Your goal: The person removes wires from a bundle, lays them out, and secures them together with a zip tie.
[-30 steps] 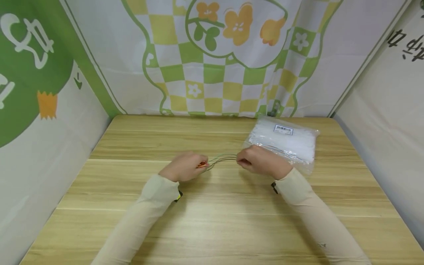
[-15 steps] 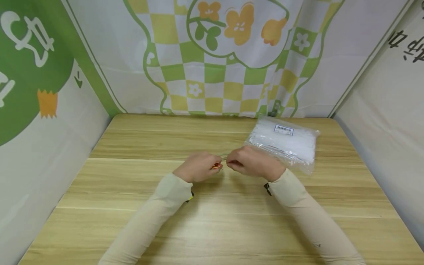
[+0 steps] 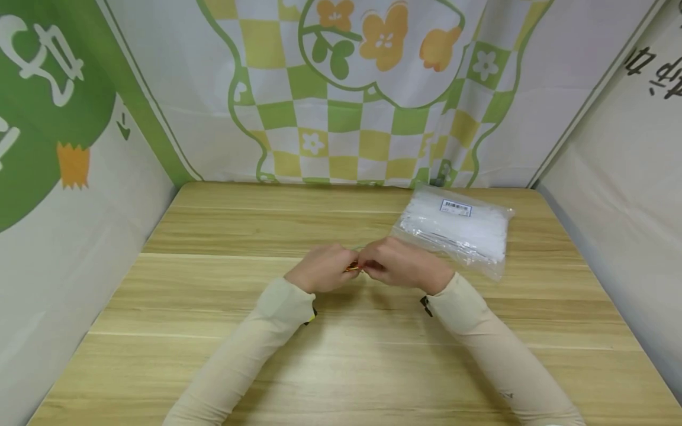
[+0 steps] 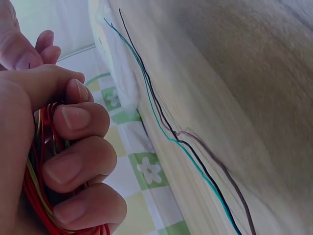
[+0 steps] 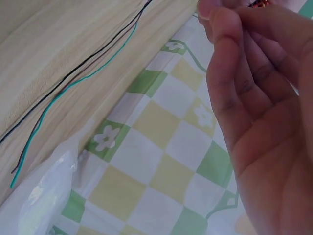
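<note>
My left hand (image 3: 325, 267) curls its fingers round a coiled bundle of thin wires (image 4: 34, 191), mostly red with some yellow and dark strands. Touching it at the fingertips, my right hand (image 3: 407, 263) pinches at the wires with thumb and forefinger; the pinched spot is mostly hidden. Long loose wires (image 4: 168, 129) in teal, black and brown trail over the tabletop in the left wrist view. The right wrist view shows these loose wires (image 5: 90, 71) too, running past the right hand's fingers (image 5: 227, 68).
A clear plastic bag (image 3: 453, 228) of white contents with a barcode label lies at the back right, just behind the right hand. Under both arms is a wood-grain table (image 3: 341, 367). Printed fabric (image 3: 341, 118) hangs behind the table, with walls on both sides.
Both hands have come together, the left moving right and the right moving left. The stretch of wires between them has shortened until the fingertips meet.
</note>
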The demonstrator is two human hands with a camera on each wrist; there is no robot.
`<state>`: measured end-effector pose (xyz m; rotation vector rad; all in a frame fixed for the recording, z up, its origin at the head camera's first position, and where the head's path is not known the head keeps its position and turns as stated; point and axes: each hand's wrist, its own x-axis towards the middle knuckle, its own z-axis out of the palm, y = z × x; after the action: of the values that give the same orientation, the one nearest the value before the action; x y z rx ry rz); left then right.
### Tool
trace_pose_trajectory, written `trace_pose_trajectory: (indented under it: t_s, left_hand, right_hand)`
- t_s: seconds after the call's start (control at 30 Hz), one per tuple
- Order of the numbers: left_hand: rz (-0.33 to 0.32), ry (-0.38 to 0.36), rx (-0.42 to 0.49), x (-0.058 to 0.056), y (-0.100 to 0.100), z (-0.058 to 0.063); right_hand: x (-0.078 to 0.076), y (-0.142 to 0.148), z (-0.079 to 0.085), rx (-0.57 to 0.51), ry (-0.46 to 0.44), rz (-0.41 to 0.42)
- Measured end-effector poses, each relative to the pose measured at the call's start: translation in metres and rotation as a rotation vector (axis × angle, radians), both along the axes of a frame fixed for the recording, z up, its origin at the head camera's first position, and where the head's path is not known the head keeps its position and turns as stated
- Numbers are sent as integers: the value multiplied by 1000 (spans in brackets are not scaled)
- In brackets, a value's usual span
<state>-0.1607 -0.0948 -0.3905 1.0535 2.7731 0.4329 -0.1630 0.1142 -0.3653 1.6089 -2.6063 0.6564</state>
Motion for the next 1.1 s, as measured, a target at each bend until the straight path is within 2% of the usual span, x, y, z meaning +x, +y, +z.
trace_pose_trajectory:
  t_s: [0.13,0.3,0.53,0.77,0.93,1.1]
  left_hand:
    - [-10,-9,-1,0,1,-2]
    - [-59,-14,5,-3,-4,-7]
    - [-13,-120,-19,-2,-23,-5]
    - [-15,-137,-18,-1,-21,-2]
    - [-24,-145,-8,-3,-18,-4]
    - [-17,-195,38,-4,-29,-4]
  right_hand:
    - [0,-2,-3,10,23,-12]
    - [-3,4,-3,-19,34,22]
    - [-11,24,0,-25,63,-28]
    - [-10,17,-3,-43,28,-36]
    - [-8,11,-6,-85,68,-37]
    - [-11,20,-4,-60,126,-81]
